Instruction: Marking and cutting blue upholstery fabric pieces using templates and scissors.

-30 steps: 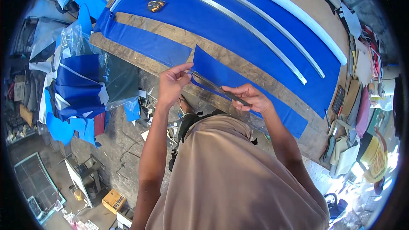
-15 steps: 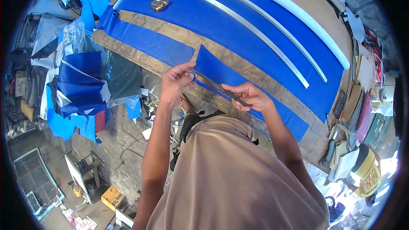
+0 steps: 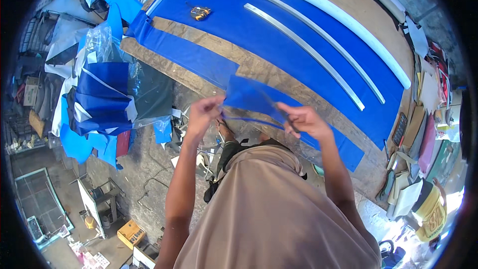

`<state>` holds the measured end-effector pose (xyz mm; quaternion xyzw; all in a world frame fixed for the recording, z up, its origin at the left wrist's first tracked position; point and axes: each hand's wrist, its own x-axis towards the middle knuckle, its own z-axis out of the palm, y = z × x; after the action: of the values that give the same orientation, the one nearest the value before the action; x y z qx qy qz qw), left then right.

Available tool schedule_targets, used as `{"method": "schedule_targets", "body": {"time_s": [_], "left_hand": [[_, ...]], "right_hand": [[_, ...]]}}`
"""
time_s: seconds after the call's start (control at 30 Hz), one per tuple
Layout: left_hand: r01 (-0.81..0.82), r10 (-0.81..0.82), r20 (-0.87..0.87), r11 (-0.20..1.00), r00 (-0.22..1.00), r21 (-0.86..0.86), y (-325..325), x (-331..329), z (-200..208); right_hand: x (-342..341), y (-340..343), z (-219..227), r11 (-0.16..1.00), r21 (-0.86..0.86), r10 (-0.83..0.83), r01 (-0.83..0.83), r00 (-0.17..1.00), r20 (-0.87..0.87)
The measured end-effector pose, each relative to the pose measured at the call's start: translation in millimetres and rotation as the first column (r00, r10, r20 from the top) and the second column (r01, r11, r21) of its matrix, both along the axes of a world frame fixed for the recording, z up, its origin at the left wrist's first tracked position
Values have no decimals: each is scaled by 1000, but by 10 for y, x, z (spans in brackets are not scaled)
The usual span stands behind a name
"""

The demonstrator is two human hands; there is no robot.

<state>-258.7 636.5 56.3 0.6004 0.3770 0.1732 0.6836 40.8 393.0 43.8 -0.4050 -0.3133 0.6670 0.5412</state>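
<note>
Pinched in my left hand is the end of a blue fabric sheet, in front of my waist. A narrow blue strip hangs along the sheet's near edge, between my two hands. My right hand is closed around dark scissors, whose blades are smeared by motion and point up and left over the fabric. The sheet's right part lies along the near edge of the wooden table. Another blue strip of material lies flat to its left.
On the table, a large blue sheet bears a yellow-black tape measure, a metal bar and a long white roll. Fabric scraps are heaped at left. A person in yellow is at far right.
My left hand has moved down, away from the table, with the fabric's end. The scissors have drawn right, and a narrow strip now hangs apart from the sheet. The view has shifted slightly.
</note>
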Motion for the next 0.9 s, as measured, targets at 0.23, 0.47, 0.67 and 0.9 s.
{"method": "schedule_targets", "body": {"time_s": [0.23,0.47,0.67,0.9], "left_hand": [[-189,177,-392,982,903,8,348,-1438,-204],[-6,44,-348,994,937,111,277,-919,-855],[716,65,-969,663,239,221,-337,-432,-1165],[364,-386,-337,922,859,-130,-605,154,-1034]], "right_hand": [[660,-944,-313,861,-64,-140,504,356,924],[686,-1621,-715,773,314,-260,551,-175,949],[645,-1630,-725,743,304,-88,596,-363,928],[1047,-2148,-509,683,55,163,729,-225,961]]}}
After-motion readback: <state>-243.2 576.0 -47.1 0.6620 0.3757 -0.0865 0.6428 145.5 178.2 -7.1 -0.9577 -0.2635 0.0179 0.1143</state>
